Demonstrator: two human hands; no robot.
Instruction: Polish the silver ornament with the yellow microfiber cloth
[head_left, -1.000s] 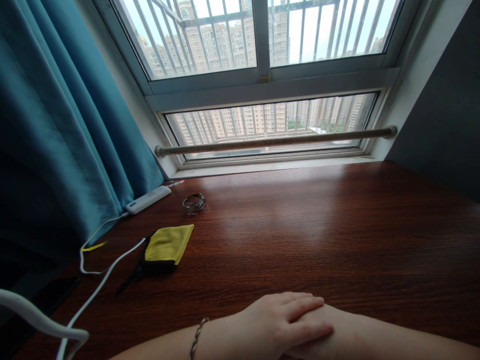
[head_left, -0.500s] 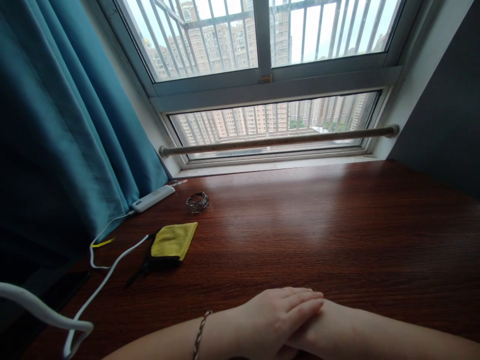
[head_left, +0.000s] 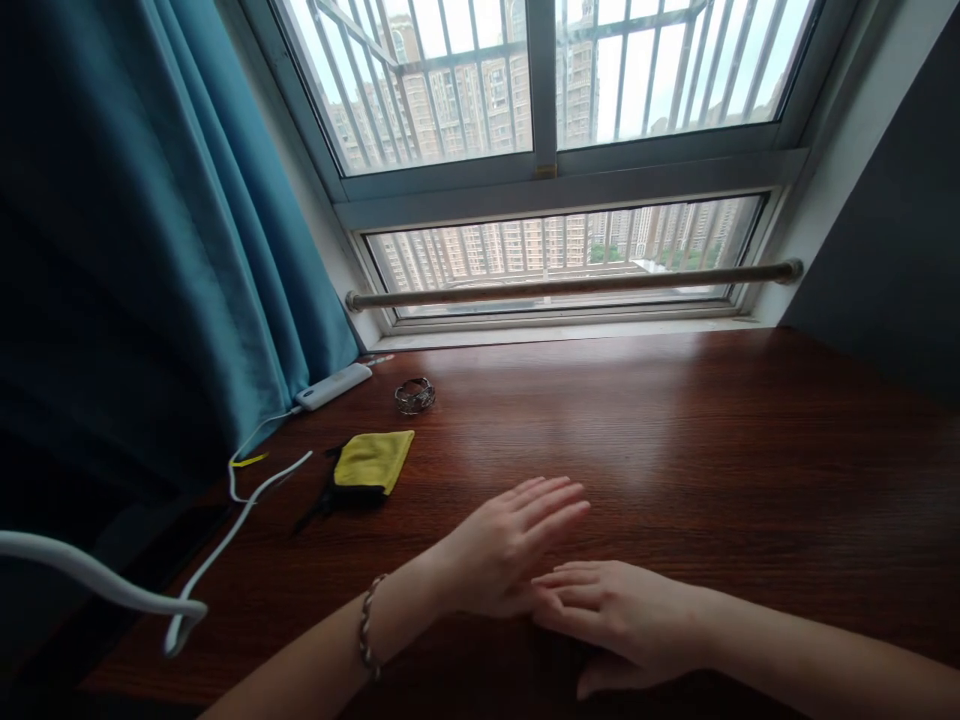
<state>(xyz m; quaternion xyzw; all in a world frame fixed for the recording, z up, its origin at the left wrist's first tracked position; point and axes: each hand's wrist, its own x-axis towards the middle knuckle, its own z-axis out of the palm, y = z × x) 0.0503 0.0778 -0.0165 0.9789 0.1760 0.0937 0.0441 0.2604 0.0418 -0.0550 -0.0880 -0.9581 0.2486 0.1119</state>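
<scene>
- Toward the surface's front edge: left hand and right hand, backs up, nothing seen in either.
- Risk: left forearm swung toward the left edge could hook the cable looped at the front left corner and drag it.
- Also possible: a low left sweep shoves the pouch; pushed further, the bangle by the far left corner could get knocked.
- Left fingers: straight, nearly together, grasping nothing; cannot tell if they touch the surface.
- Right fingers: loosely extended, small gaps, thumb apart, no grasp; tips meet or overlap left hand's heel, cannot tell which.
- Pouch: lies flat toward the left edge, nearer the front than the bangle, apart from both hands.
</scene>
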